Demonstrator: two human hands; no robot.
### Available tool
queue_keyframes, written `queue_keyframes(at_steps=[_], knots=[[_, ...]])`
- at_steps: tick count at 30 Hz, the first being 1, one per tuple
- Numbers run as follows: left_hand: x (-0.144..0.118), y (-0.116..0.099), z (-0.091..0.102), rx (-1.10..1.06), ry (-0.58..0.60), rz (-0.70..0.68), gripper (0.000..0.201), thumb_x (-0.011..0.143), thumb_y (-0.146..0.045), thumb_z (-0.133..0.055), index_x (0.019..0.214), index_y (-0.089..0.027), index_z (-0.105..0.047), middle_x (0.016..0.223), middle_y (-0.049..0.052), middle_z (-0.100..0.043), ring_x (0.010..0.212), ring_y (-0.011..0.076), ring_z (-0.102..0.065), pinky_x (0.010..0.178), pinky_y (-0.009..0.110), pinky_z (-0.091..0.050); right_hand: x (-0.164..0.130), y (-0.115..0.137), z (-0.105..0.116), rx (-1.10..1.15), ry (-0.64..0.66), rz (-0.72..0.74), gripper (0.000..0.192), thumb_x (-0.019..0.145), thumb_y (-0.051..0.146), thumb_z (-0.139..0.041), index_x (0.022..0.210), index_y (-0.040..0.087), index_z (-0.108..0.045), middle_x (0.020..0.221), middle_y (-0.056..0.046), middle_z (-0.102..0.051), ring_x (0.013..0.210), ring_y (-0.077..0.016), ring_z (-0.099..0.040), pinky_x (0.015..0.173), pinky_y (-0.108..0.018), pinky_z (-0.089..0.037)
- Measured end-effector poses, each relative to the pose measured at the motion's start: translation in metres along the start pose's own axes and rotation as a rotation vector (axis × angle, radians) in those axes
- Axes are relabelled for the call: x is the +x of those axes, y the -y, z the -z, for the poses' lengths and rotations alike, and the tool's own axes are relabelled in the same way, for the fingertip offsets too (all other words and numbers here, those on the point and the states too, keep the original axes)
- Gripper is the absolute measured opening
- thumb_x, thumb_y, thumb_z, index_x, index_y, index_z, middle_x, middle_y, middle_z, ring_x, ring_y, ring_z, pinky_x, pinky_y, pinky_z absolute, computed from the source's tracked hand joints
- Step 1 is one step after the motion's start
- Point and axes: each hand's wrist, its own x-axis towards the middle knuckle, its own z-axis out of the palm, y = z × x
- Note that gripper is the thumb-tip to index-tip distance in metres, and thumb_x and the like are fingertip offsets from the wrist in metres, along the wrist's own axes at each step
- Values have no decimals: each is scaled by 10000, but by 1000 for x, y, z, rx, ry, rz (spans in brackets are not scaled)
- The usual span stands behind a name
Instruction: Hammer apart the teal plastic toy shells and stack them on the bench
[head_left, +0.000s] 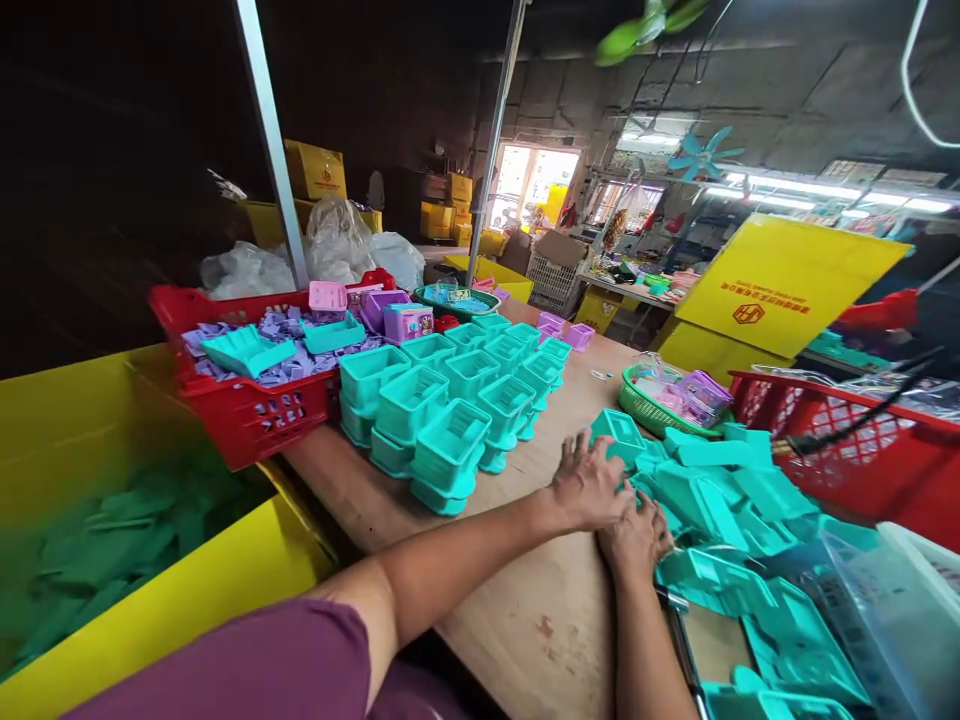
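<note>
My left hand (592,487) is over the table with its fingers bent and apart. It is close against a teal plastic box (619,434), and I cannot tell if it touches it. My right hand (636,535) overlaps it just below, fingers curled in; what they close on, if anything, is hidden. Loose teal plastic parts (705,500) lie heaped right beyond the hands. Left of them, stacked teal boxes (450,440) stand in rows. A dark-handled tool with a metal collar (679,640) lies beside my right forearm.
A red basket (259,425) of purple pieces stands at the table's left edge, by a yellow carton (292,545) with teal parts. To the right are a green basket (649,412), a red crate (862,470) and a clear bin (892,580). A metal post (274,150) rises behind.
</note>
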Motion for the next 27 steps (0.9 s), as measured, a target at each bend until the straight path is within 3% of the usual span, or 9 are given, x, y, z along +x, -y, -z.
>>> queue_keyframes(at_steps=[3, 6, 8, 10, 12, 13, 17, 22, 27], knots=[[-28, 16, 62, 144, -145, -106, 246, 843, -321, -614, 1026, -165, -669, 1284, 146, -584, 1253, 321, -463, 1096, 521, -383, 1, 11, 11, -11, -12, -56, 484, 899, 394, -454, 1316, 184, -581, 1398, -157, -521, 1349, -330, -391, 1063, -523, -278], [-59, 31, 96, 142, -297, -111, 219, 887, -223, -550, 1072, -142, -636, 1211, 153, -602, 1197, 280, -509, 1042, 457, -446, 5, 25, 29, -17, 62, -42, 457, 919, 320, -431, 1318, 149, -573, 1438, -171, -478, 1389, -328, -339, 1087, -525, -253], [-89, 38, 99, 94, -205, -271, 213, 920, -207, -500, 1080, -157, -631, 1162, 133, -622, 1151, 251, -549, 1010, 427, -467, 4, 34, 44, -11, 136, -25, 452, 939, 280, -401, 1331, 121, -562, 1476, -185, -435, 1415, -337, -299, 1106, -534, -228], [-125, 47, 90, 52, 40, -443, 182, 919, -227, -515, 1033, -190, -652, 1135, 102, -648, 1097, 233, -586, 973, 399, -485, -3, 44, 59, -4, 196, -9, 452, 950, 272, -398, 1335, 98, -559, 1497, -203, -406, 1422, -353, -283, 1109, -533, -237], [-161, 63, 83, 27, 263, -461, 145, 904, -245, -544, 966, -207, -670, 1117, 83, -669, 1027, 205, -617, 923, 344, -505, -19, 53, 73, 8, 243, 29, 460, 960, 298, -416, 1351, 96, -549, 1499, -206, -407, 1417, -345, -300, 1101, -502, -282], [-177, 73, 83, 26, 296, -436, 141, 901, -248, -549, 954, -208, -674, 1099, 80, -677, 1018, 195, -623, 921, 326, -507, -30, 56, 81, 22, 275, 66, 464, 966, 323, -428, 1363, 112, -544, 1494, -192, -422, 1407, -326, -327, 1095, -471, -311], [-212, 123, 107, 69, 252, -291, 258, 960, -213, -407, 962, -202, -664, 1040, 69, -687, 996, 178, -624, 886, 311, -505, -83, 57, 120, 109, 439, 280, 457, 977, 434, -467, 1385, 248, -551, 1450, -78, -527, 1322, -215, -474, 1078, -341, -385], [-215, 167, 132, 192, 144, -76, 312, 950, -253, -380, 782, -227, -641, 711, 9, -670, 703, 158, -622, 692, 275, -489, -140, 8, 165, 196, 587, 350, 535, 1000, 487, -372, 1494, 286, -414, 1561, -49, -402, 1447, -252, -360, 1180, -457, -316], [-228, 196, 107, 362, -22, 15, 246, 891, -348, -486, 786, -285, -699, 669, 35, -692, 658, 202, -646, 622, 307, -512, -173, -47, 147, 218, 490, 404, 582, 896, 511, -520, 1461, 464, -390, 1499, 12, -480, 1342, -315, -507, 1045, -518, -499]])
